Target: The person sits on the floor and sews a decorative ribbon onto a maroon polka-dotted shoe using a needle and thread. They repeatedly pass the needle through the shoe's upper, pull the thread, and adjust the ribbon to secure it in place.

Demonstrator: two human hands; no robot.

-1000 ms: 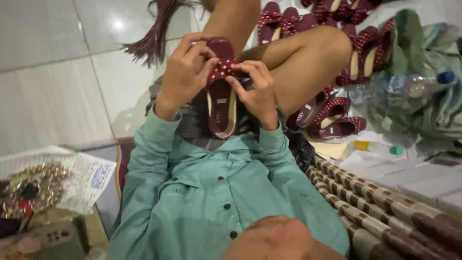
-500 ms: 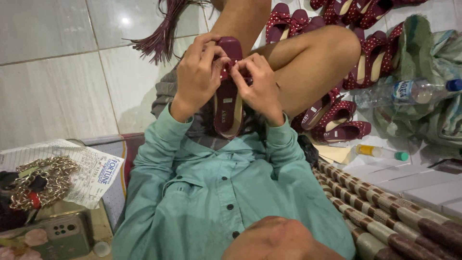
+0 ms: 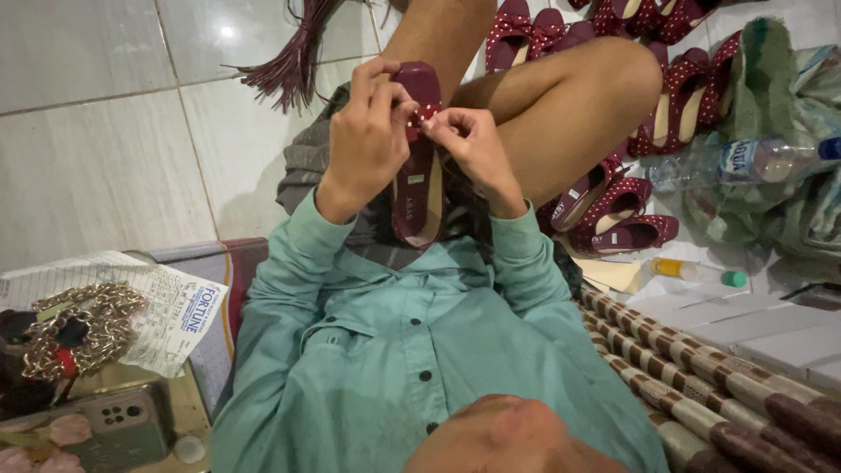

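I hold a maroon flat shoe (image 3: 419,188) upright in my lap, toe end up and its tan insole facing me. My left hand (image 3: 366,140) grips the shoe's toe from the left side. My right hand (image 3: 469,144) pinches a small maroon bow with white dots (image 3: 426,116) against the top of the shoe. Both hands meet at the bow. My teal shirt sleeves run down from the wrists, and my bent knee (image 3: 604,79) rises just right of the hands.
Several matching maroon dotted shoes (image 3: 613,206) lie on the tiled floor to the right and behind my knee. A plastic water bottle (image 3: 745,162), a small glue bottle (image 3: 696,271), a striped mat (image 3: 701,377), a chain (image 3: 83,328), a phone (image 3: 114,429) and a maroon tassel bundle (image 3: 293,57) lie around me.
Both hands have moved up the shoe to its toe end and closed in on the dotted bow. The shoe sits slightly higher and more upright.
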